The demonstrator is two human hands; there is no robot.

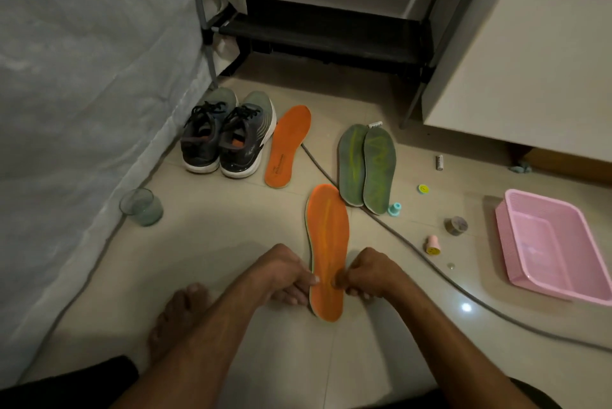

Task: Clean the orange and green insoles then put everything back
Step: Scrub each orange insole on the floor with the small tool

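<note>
Both hands pinch the near orange insole point(328, 253) by its heel, left hand point(284, 273) and right hand point(371, 274) either side; the other orange insole point(287, 147) and green insoles point(367, 166) lie on the floor point(231, 216).

So there's one flat orange foam insole point(328, 253) lying lengthwise on the tiled floor, heel end nearest. Its twin, the second orange foam insole point(287, 146), lies flat further back, with printing near the heel. Two dull green insoles with yellowish streaks point(367, 167) lie side by side, touching, to the right.
</note>
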